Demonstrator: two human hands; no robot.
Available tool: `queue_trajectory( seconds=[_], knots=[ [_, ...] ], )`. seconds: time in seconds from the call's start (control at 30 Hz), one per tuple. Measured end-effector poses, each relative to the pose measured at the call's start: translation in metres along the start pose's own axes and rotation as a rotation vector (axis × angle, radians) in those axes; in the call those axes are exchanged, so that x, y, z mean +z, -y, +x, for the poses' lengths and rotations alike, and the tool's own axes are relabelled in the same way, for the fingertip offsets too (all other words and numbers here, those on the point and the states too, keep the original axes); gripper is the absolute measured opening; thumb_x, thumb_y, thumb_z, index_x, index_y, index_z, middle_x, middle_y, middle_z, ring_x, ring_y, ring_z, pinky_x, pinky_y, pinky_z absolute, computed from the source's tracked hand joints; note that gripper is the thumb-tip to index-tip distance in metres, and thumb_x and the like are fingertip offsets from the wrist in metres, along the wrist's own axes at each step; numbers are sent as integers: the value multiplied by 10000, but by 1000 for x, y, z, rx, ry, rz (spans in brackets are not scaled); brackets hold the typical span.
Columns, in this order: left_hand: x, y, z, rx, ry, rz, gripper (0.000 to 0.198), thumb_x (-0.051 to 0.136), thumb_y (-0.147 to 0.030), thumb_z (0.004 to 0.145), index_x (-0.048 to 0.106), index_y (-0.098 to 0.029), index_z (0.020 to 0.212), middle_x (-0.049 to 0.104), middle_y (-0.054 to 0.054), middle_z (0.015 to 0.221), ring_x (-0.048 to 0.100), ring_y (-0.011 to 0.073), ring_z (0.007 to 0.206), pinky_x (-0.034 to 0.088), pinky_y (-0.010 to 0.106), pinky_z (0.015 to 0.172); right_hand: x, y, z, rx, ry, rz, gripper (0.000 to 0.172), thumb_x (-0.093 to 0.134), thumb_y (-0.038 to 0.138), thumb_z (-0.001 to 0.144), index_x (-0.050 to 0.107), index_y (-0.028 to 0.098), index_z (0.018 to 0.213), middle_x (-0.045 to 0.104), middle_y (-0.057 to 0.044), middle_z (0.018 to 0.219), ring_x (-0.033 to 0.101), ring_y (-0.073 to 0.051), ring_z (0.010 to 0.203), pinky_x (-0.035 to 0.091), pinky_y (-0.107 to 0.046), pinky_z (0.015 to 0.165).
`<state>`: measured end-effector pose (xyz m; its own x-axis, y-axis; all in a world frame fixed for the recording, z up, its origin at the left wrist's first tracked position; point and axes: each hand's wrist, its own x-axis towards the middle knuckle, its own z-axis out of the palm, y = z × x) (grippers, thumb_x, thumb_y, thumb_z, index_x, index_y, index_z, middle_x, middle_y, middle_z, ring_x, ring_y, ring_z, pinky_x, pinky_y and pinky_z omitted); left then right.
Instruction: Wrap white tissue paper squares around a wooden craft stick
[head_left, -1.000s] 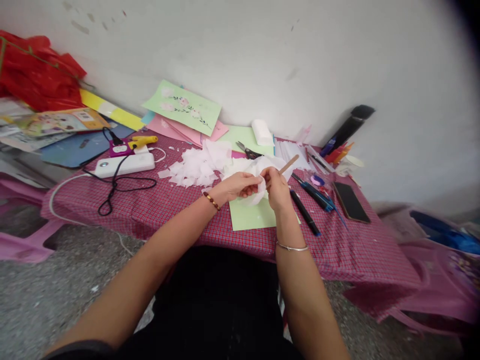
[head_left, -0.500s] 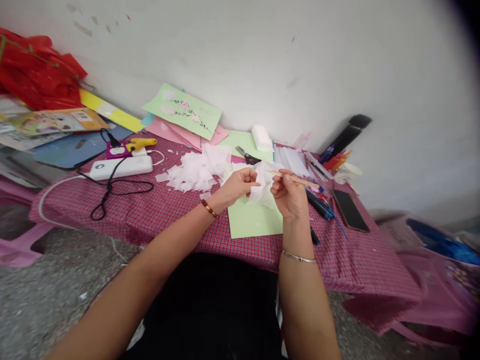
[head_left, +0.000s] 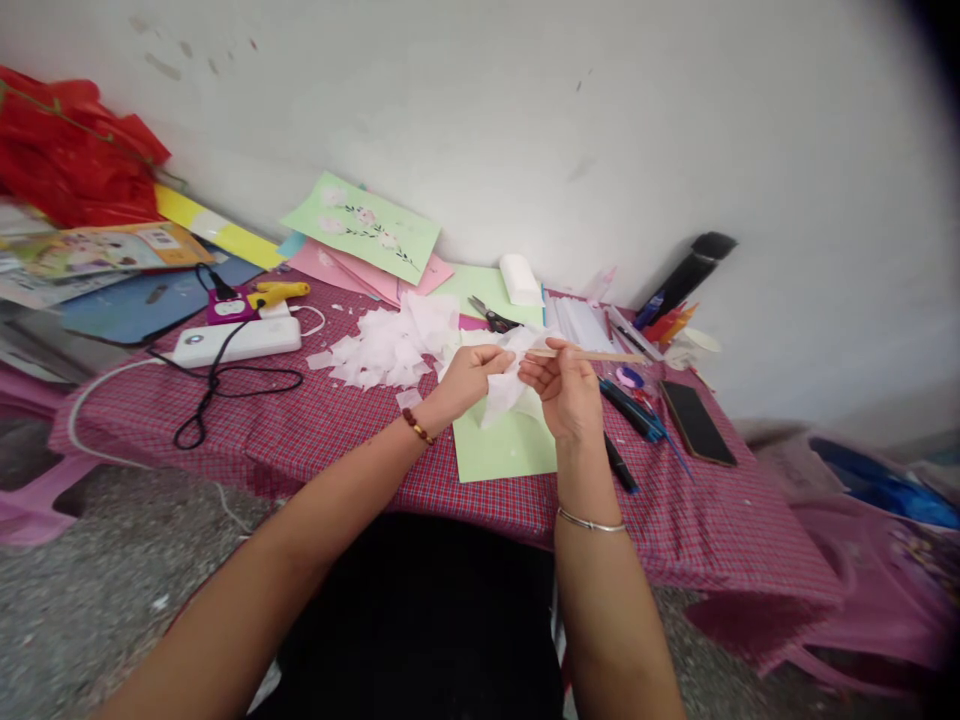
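My left hand (head_left: 472, 378) is closed in a pinch at the edge of a thin white tissue piece (head_left: 510, 393), which hangs over a light green sheet (head_left: 501, 448). In my right hand (head_left: 568, 398) is a flat wooden stick (head_left: 611, 356), lying nearly level between thumb and fingers. Its left end is close to the left fingertips and over the tissue; whether it touches cannot be made out. To the left spreads a pile of cut white tissue pieces (head_left: 390, 345). Black scissors (head_left: 493, 316) lie just behind my hands.
A green card with painted flowers (head_left: 367, 225) leans on pink sheets at the back. On the left are a white power bank (head_left: 238, 341), black cable (head_left: 217, 375) and yellow glue gun (head_left: 277, 293). Pens (head_left: 634, 410) and a phone (head_left: 697, 422) lie on the right.
My right hand has moved left, closer to my left hand. The stick has turned from slanted to nearly level, and its left end has come nearer the left fingertips.
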<state>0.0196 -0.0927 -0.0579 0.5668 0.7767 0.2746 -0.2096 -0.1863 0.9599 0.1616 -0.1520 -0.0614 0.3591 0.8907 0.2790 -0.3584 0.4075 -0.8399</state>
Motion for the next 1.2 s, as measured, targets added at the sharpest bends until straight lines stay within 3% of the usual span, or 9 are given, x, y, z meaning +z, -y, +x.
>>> queue_trajectory(
  seconds=[0.37,0.57,0.7,0.77,0.83,0.97,1.1,1.2],
  knots=[
    [-3,11,5,-56,-33,-174,324,628,-409,775,529,-130,643,434,-30,592,377,68,518,288,215,496,1,2,1,-29,-82,-11,288,661,489,776,634,222,882,744,-6,748,719,-152,711,587,-246,613],
    [-2,12,5,-77,-16,-199,304,638,-385,770,524,-135,639,463,-27,602,405,69,530,314,211,496,3,-1,1,-4,-52,-60,277,649,481,792,634,219,883,741,-8,751,712,-139,685,578,-231,602],
    [2,11,6,-83,-50,-200,212,675,-300,727,532,-166,806,517,-42,638,455,69,529,344,202,512,5,-3,1,12,-52,-103,285,643,491,792,631,217,870,735,-8,739,698,-127,651,577,-229,599],
    [3,11,6,-71,-61,-183,285,702,-253,697,497,-193,886,516,-63,636,460,65,514,336,191,504,6,-4,1,23,-70,-115,287,651,494,783,630,219,860,731,-2,733,694,-124,650,574,-220,584],
    [4,11,6,-41,-54,-167,319,736,-231,662,478,-191,845,511,-67,642,462,61,523,335,183,505,6,-4,1,32,-97,-116,285,654,492,779,628,218,853,728,0,725,690,-119,638,569,-212,569],
    [2,11,6,-29,0,-155,222,690,-326,744,562,-145,766,566,-10,704,512,77,609,404,204,579,3,-6,4,34,-163,-94,263,634,472,798,620,218,866,717,8,707,675,-108,594,566,-219,580],
    [2,7,5,-76,137,-345,443,478,-529,870,644,-126,946,649,113,973,613,173,882,477,309,792,-2,-6,6,-35,-226,-75,226,611,447,815,617,228,867,681,38,703,656,-93,590,542,-209,566],
    [7,5,3,-28,163,-249,385,657,-428,776,629,-145,1035,617,118,1138,576,192,1031,447,309,877,-2,-7,6,-85,-232,-101,220,588,447,828,617,233,873,671,32,729,660,-106,629,547,-236,602]
  ],
)
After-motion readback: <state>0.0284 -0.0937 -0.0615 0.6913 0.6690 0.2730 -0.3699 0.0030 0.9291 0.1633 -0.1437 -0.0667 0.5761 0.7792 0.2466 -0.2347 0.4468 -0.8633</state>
